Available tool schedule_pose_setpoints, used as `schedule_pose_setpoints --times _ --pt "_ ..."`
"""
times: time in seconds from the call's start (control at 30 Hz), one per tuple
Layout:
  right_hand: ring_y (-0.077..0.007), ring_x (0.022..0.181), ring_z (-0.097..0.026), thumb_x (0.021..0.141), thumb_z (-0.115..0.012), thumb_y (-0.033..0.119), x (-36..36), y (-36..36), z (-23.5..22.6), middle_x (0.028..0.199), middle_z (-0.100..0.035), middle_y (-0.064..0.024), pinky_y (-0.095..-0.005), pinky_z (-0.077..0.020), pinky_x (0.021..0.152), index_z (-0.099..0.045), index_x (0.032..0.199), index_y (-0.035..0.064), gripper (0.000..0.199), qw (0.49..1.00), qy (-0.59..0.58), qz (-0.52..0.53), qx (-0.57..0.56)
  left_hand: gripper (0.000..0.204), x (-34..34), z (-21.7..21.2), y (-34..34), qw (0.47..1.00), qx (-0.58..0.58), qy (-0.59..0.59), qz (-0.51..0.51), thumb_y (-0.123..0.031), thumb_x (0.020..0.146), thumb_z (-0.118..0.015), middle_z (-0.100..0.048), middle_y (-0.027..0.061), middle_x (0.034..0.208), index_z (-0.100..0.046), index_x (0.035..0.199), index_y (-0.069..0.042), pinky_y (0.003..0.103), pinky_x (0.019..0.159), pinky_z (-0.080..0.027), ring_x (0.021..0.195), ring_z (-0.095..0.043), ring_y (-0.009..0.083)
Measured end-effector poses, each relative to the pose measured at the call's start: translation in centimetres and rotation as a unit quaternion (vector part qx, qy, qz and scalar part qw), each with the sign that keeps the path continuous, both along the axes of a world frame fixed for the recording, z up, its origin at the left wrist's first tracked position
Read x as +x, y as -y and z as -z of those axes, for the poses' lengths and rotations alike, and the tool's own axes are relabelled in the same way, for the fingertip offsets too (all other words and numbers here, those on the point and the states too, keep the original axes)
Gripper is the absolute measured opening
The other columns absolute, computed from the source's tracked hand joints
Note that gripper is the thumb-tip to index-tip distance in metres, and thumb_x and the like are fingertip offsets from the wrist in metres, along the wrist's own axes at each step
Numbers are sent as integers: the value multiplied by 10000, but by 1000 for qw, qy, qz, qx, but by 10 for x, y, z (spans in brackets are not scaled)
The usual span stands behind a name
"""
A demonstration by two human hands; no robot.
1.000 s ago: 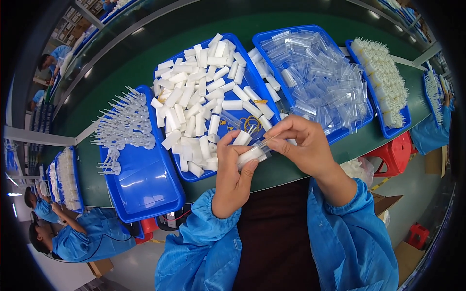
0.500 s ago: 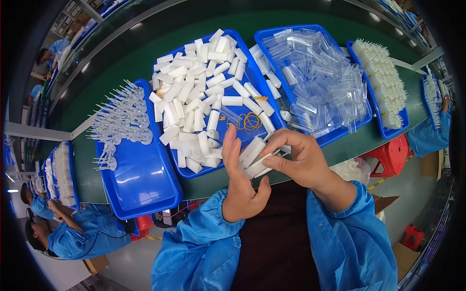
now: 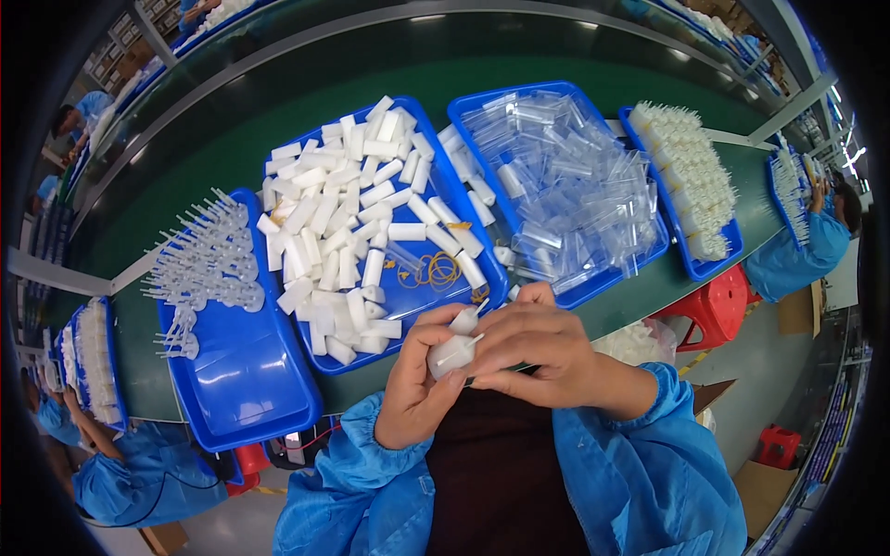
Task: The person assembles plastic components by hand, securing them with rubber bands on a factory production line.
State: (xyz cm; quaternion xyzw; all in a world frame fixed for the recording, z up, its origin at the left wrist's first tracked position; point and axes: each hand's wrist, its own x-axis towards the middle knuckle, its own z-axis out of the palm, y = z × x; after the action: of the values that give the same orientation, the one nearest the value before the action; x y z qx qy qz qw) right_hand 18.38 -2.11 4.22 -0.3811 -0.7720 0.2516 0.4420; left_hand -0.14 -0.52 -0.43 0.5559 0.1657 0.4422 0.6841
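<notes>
Above the near edge of the bench, my left hand [image 3: 414,382] is closed round a pair of white blocks [image 3: 451,356] with thin pale stems sticking out of their ends. My right hand [image 3: 542,350] meets them from the right, its thumb and fingers pressed together at the blocks; what lies between those fingertips is mostly hidden. Just beyond both hands is a blue tray [image 3: 502,281] heaped with white blocks [image 3: 320,218]. Yellow rubber bands [image 3: 443,270] lie in its near right part.
At left, a blue tray [image 3: 246,375] holds clear stemmed pieces [image 3: 209,264]. Clear plastic sleeves [image 3: 584,185] fill another tray, and bundled white stemmed pieces [image 3: 686,176] stand farther right. A red stool [image 3: 714,306] is beside the bench. Co-workers in blue sit at both sides.
Both hands have drawn closer together, and my left fingers have curled from outstretched to wrapped round the blocks. The blocks have turned, showing their stemmed ends. My view has shifted.
</notes>
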Motion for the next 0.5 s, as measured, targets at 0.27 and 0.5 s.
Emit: schedule_pose_setpoints --times 0.27,0.5 --pt "-271 936 -574 700 -745 179 42 -32 -29 1012 -609 -58 -376 -443 794 -660 876 101 210 998 48 -12 -43 154 6 7 -4 992 -123 29 10 -20 870 -493 -402 132 1280 -478 1022 -8 296 956 -341 1135 -430 164" --pt "-233 974 -548 648 -746 167 116 -111 -30 895 -629 -62 -403 -381 859 -647 870 101 252 838 485 244 -53 188 7 4 -1 995 -95 -1 8 -55 892 -515 -400 132 1301 -486 1071 -3 290 961 -344 1146 -438 185"
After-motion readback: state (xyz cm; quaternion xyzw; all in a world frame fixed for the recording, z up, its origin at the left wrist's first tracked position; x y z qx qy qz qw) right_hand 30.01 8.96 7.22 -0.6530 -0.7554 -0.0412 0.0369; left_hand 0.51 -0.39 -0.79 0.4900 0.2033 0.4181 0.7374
